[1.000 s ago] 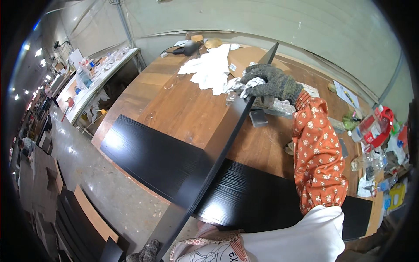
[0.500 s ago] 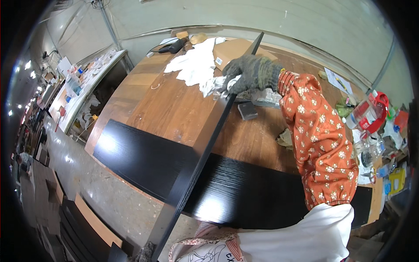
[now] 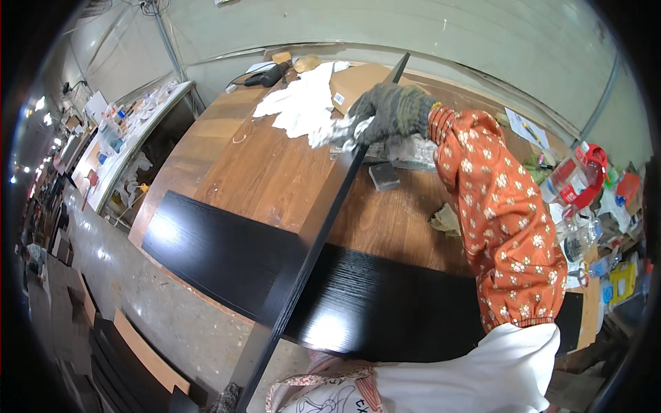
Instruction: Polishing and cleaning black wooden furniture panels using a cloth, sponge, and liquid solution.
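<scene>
A long, narrow black board (image 3: 306, 268) is held up on edge, running from the lower left to the far middle. My right hand (image 3: 396, 113), in a dark grey knit glove, closes around a crumpled white rag (image 3: 332, 133) and presses it against the board near its far end. At the bottom edge my left hand (image 3: 226, 399), gloved too and partly cut off, grips the board's near end. Beneath the raised board, a wide black panel (image 3: 220, 248) lies flat along the near side of the wooden table (image 3: 275, 179).
White cloth (image 3: 299, 103), cardboard (image 3: 354, 82) and a black power tool (image 3: 268, 74) lie at the back. A dark grey block (image 3: 383, 177) sits beyond the panel. Bottles (image 3: 568, 175) crowd the right. More boards (image 3: 131, 358) stand on the floor at lower left.
The whole view has shifted slightly. My right hand stays near the board's far end with the rag, its fingers slightly changed in pose; the left keeps its hold.
</scene>
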Demonstrator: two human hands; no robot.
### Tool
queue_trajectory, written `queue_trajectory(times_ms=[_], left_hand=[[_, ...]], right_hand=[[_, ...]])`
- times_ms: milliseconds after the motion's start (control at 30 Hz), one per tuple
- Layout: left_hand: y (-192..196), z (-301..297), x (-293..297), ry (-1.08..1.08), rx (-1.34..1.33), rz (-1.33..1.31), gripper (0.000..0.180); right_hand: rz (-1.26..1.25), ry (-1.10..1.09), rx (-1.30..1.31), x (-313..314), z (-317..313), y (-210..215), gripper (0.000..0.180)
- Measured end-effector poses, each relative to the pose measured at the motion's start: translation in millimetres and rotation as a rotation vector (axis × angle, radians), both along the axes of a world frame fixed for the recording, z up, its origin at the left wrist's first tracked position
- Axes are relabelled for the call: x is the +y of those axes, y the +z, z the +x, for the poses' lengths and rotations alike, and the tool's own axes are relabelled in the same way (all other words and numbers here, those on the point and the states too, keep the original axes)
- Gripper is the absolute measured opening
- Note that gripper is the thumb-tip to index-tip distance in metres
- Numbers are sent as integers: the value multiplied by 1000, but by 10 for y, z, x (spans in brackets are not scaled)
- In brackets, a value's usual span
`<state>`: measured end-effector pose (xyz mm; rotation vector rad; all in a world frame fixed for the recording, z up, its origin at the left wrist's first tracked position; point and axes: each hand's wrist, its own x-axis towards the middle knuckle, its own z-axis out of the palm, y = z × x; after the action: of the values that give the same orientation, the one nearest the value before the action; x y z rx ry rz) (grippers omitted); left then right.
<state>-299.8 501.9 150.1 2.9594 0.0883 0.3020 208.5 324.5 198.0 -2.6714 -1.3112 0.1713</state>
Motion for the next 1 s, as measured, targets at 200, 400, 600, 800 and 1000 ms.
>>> queue_trajectory(times_ms=[200,400,600,800,1000], left_hand=[[77,24,39,53,111,-104,61],[47,35,39,28,87,-86,62],[-20,9,56,-6,96,-148,63],[1,-33,14,43,111,-202,62],[-59,-17,31,5,75,-133,65]], right_hand=[[94,60,-31,8,-385,44,35],[247,366,-67,82,-531,-138,30],[-121,65,153,162,-996,194,37],[5,192,84,230,-1145,63,36],[-80,95,17,116,-895,111,38]])
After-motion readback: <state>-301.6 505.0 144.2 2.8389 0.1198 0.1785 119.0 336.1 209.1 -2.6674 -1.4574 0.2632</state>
